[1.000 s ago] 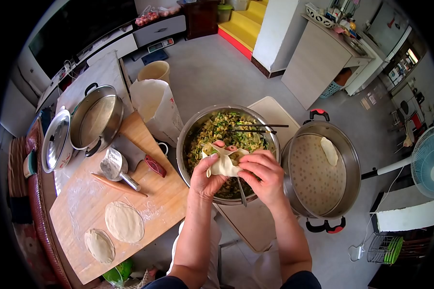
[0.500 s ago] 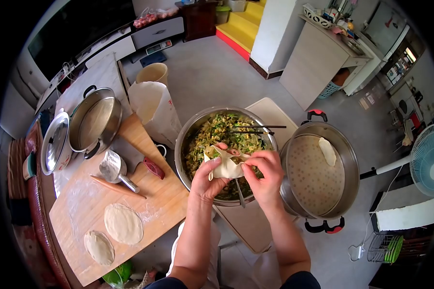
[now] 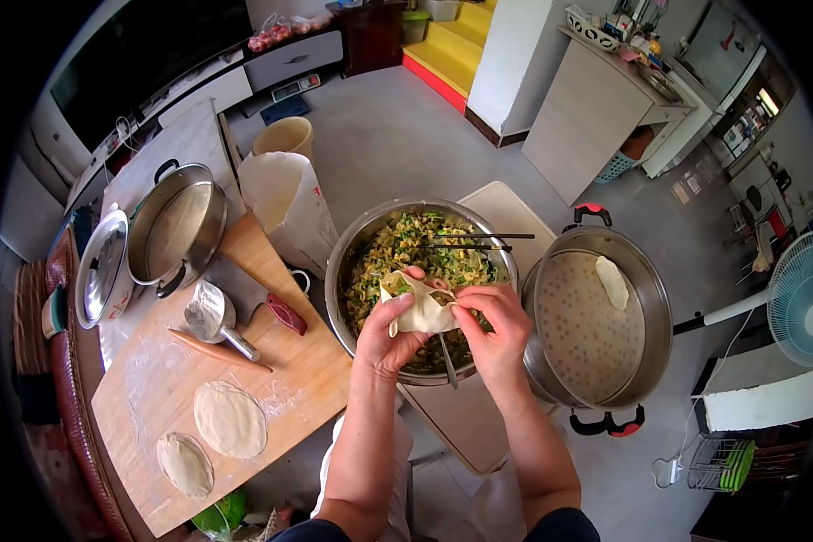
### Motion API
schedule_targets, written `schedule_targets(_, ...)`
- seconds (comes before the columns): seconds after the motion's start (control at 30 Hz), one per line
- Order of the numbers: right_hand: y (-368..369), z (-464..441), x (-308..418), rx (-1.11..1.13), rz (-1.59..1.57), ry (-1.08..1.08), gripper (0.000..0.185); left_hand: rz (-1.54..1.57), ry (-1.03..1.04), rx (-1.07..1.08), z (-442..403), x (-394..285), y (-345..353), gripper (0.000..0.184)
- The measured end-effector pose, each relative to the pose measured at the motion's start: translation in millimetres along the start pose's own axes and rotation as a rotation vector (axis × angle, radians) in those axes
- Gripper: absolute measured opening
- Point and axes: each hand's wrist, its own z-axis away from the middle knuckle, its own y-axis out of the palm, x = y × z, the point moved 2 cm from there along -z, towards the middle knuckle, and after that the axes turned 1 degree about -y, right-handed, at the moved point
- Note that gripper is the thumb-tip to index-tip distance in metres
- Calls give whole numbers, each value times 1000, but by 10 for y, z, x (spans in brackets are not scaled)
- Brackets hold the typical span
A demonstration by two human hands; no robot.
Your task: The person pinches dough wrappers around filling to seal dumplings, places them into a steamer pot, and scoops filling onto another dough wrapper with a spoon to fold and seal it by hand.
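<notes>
My left hand [image 3: 386, 339] cradles a dough wrapper [image 3: 424, 313] with filling partly showing inside it. The fingers of my right hand [image 3: 494, 327] pinch the wrapper's right edge. Both hands are over the near part of a steel bowl [image 3: 332, 303] of chopped green and yellow filling [image 3: 397, 237]. Black chopsticks [image 3: 479, 237] lie across the bowl's right side, and a metal spoon handle [image 3: 449, 363] sticks out at its near edge. Right of the bowl, a steamer pot [image 3: 596, 352] holds one pale folded dumpling [image 3: 612, 283] on its dotted liner.
On the wooden board [image 3: 307, 388] at left lie two dough pieces [image 3: 230, 419], a rolling pin [image 3: 219, 350], a metal scoop [image 3: 210, 312] and a red-handled scraper [image 3: 286, 313]. Behind are a pan [image 3: 176, 226], a lid [image 3: 104, 268] and a flour bag [image 3: 285, 203]. A fan [image 3: 797, 298] stands far right.
My right hand's fingers have drawn together into a pinch on the wrapper's right edge. The whole view has shifted slightly; my left hand keeps its hold.
</notes>
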Motion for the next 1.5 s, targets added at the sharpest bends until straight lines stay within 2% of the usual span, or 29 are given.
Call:
schedule_targets(0.3, -31, 16, -8, 75, -220, 402, 18, -55, -9, 20, 5, 12, 11, 43)
schedule_targets(0.77, -20, 33, -51, 118, -11, 124, 13, -101, -11, -7, -13, 46, -17, 45)
schedule_targets(0.9, -24, 21, -53, 151, -5, 103, 15, -135, -12, -25, 1, 24, 22, 54)
schedule_targets(1.1, 7, 44, -59, 131, 10, 136, 16, -248, -44, -45, 11, -20, 17, 66)
schedule_targets(1.43, -84, 103, -231, 266, -405, 681, 17, -207, -56, -101, -6, 22, -25, 57)
schedule_targets(1.5, -111, 74, -229, 288, -380, 575, 20, -206, -54, -114, -5, 23, -20, 56)
